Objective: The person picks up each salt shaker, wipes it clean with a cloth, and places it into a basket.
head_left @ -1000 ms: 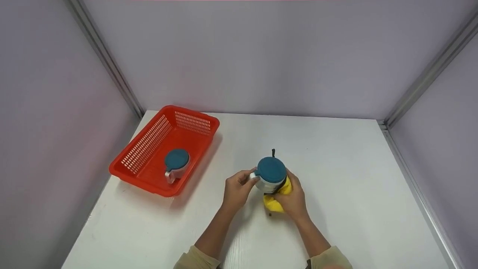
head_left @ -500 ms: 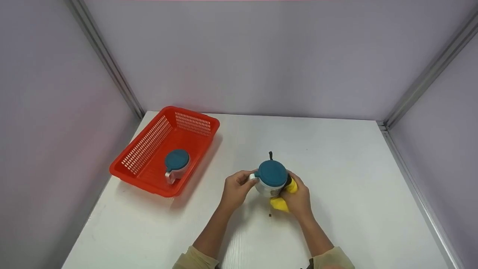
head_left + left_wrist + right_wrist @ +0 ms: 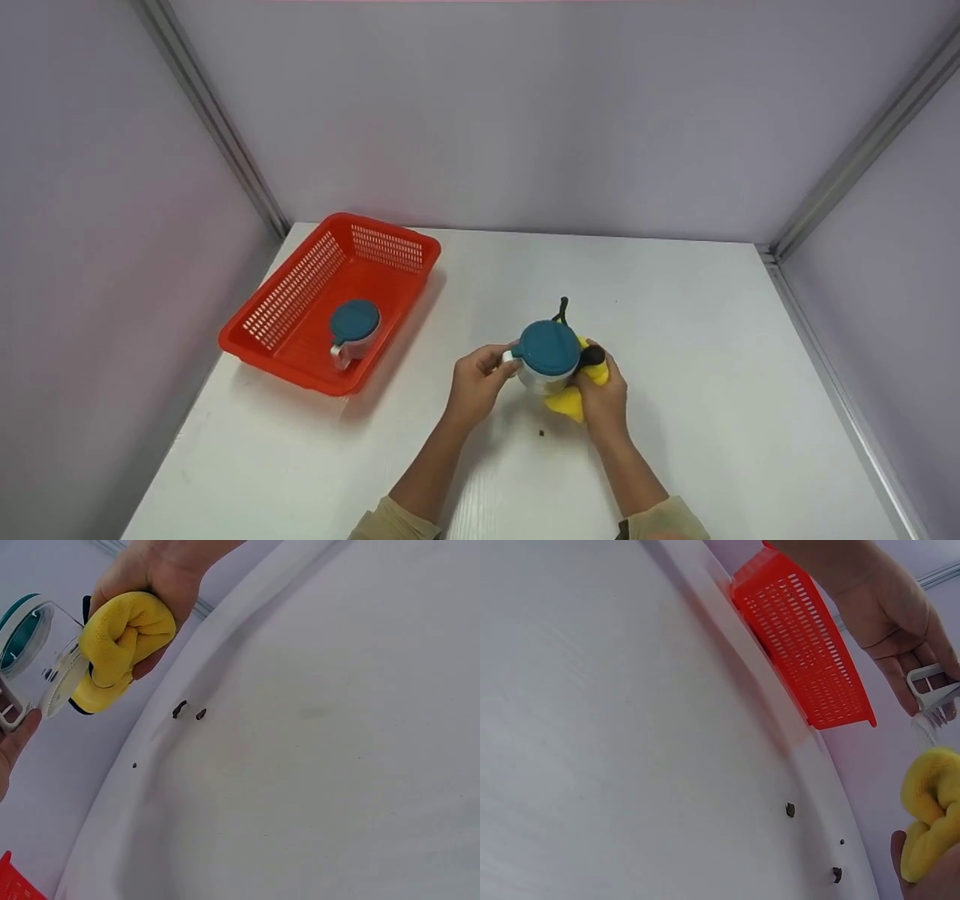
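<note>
A clear jar [image 3: 545, 381] with a round teal lid [image 3: 550, 348] and a white handle is held up in front of me. My left hand [image 3: 474, 382] pinches its handle [image 3: 931, 686] between thumb and fingers. My right hand [image 3: 606, 397] grips a bunched yellow cloth [image 3: 566, 403] with black edging against the jar's right side. In the left wrist view the yellow cloth [image 3: 124, 637] meets the jar's base [image 3: 64, 682]. A dark rounded patch [image 3: 592, 355] shows at the cloth by the right hand, and a black strip [image 3: 563, 306] sticks out behind the lid.
A red basket [image 3: 300, 377] stands at the left of the white table [image 3: 712, 390], holding a second jar [image 3: 355, 322] with a teal lid. Small dark crumbs [image 3: 790, 809] lie on the table below the hands. Pale walls [image 3: 480, 112] enclose the back and sides.
My right hand and the cloth have shifted slightly right along the jar, and the dark patch has come into view. The jar has moved slightly nearer; the left hand keeps its grip.
</note>
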### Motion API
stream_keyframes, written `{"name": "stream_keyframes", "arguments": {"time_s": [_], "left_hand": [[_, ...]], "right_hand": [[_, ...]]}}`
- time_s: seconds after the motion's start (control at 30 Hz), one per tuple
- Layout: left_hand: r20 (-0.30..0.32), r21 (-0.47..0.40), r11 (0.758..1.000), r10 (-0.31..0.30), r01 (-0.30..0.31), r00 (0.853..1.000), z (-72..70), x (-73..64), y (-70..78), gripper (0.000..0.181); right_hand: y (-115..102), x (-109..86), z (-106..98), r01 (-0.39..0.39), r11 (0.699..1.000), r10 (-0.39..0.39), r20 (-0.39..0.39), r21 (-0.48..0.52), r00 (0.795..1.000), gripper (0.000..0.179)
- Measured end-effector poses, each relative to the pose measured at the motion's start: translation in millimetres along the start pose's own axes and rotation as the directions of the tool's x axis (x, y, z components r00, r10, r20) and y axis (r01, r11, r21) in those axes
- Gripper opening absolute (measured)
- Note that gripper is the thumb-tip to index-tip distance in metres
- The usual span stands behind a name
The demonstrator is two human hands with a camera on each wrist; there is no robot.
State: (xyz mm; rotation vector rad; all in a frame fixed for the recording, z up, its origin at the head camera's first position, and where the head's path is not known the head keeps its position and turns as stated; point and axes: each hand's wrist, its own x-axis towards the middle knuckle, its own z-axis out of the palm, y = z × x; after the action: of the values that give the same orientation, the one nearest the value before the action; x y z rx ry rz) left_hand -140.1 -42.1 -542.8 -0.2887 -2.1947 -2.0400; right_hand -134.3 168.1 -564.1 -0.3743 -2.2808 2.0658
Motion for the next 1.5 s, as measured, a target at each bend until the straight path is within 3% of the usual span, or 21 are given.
{"name": "stream_keyframes", "arguments": {"time_s": [0.13,0.27,0.43,0.67,0.9,1.03,1.3,1.5], "left_hand": [[-0.011,0.024,1.0,-0.004,0.005,1.0,1.2,-1.5,-1.4,0.022],[-0.014,0.006,1.0,0.009,-0.009,1.0,1.9,-0.6,-2.2,0.022],[-0.014,-0.003,1.0,0.021,-0.021,1.0,2.4,0.4,-1.3,0.021],[-0.026,0.011,0.999,0.031,-0.031,0.999,2.5,-0.9,-2.2,0.021],[-0.045,0.041,0.998,0.049,-0.047,0.998,2.5,-0.6,-5.8,0.024],[-0.053,0.049,0.998,0.029,-0.026,0.998,3.2,-1.6,-4.8,0.025],[-0.066,-0.003,0.999,0.037,-0.037,0.997,4.9,0.2,-0.7,0.024],[-0.099,0.042,0.999,0.007,-0.003,0.995,4.8,-2.2,12.1,0.02]], "right_hand": [[-3,-1.7,1,-0.082,0.995,0.082,-0.004,0.061,0.997,0.052],[-8,-4.3,1,-0.1,0.985,0.101,-0.004,0.139,0.995,0.053],[-12,-5.0,1,-0.078,0.984,0.08,-0.006,0.158,0.997,0.06],[-13,-4.0,-1,-0.06,0.992,0.064,-0.031,0.114,0.997,0.061],[-18,0.3,-8,0.011,0.999,-0.008,-0.099,0.031,0.995,0.06],[-19,0.1,-7,0.021,0.999,-0.019,-0.085,0.03,0.996,0.06],[-16,-6.9,0,0.006,0.991,-0.002,-0.034,0.131,0.999,0.057],[-15,-15.9,5,0.041,0.97,-0.046,0.015,0.241,0.999,0.052]]}}
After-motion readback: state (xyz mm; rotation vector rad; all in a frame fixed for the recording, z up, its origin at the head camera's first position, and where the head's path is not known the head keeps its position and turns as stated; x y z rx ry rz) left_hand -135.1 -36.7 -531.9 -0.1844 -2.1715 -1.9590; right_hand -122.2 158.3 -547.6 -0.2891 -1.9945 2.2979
